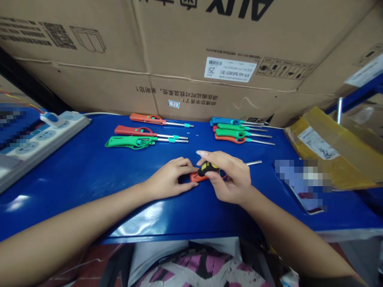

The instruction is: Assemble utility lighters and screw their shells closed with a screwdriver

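Note:
An orange long-necked lighter (196,177) lies on the blue table, its metal tube pointing right. My left hand (173,177) pinches the handle end and holds it against the surface. In my right hand (230,175) is a black and yellow screwdriver (208,168), gripped by its handle over the lighter; its tip is hidden. Behind to the left lie an orange lighter (148,118), a red lighter (133,130) and green lighters (128,142). Several more lighters lie at the back right, among them a blue one (226,121), a green one (230,132) and an orange one (229,138).
A large cardboard box (179,52) walls off the back of the blue table (89,171). At the left is a white power strip (38,139) with a plug. A yellow taped package (329,147) and a phone-like item (299,187), partly blurred, lie at the right.

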A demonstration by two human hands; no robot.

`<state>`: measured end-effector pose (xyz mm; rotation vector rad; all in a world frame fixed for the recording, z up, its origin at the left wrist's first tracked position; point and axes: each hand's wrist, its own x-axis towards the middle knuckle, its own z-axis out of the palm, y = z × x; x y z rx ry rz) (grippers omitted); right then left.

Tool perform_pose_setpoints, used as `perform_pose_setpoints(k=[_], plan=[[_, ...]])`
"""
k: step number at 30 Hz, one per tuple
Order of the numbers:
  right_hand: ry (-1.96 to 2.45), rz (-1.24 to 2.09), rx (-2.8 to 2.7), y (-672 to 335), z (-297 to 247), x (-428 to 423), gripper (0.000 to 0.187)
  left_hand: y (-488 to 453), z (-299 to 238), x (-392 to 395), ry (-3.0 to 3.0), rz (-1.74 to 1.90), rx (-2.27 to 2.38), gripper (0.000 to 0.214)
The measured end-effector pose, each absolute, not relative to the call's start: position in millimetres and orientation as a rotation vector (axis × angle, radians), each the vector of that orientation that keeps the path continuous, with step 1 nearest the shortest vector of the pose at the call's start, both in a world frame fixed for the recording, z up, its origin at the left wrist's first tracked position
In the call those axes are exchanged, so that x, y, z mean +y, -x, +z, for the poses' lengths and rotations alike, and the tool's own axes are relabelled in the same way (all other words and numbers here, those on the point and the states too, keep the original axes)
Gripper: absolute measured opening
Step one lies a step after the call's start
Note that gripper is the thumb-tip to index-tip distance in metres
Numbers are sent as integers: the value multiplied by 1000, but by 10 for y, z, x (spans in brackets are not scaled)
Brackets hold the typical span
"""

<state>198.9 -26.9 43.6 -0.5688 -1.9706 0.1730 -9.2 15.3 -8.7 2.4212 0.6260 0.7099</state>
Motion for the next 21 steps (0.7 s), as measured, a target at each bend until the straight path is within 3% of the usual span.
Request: perform_pose_setpoints(k=[5, 10, 14, 21], plan=[[650, 10, -1911, -2023, 403, -246, 37, 94, -93, 152, -2396, 683, 637, 20], [634, 268, -1996, -2065, 436, -236, 45, 101, -97, 151, -2420, 679, 648, 27], [627, 110, -1958, -2042, 434, -221, 33, 100, -92, 146, -2416, 672, 652, 23], [664, 239, -2144, -2032, 446, -261, 49, 105, -125, 150, -2428, 709, 644, 23]])
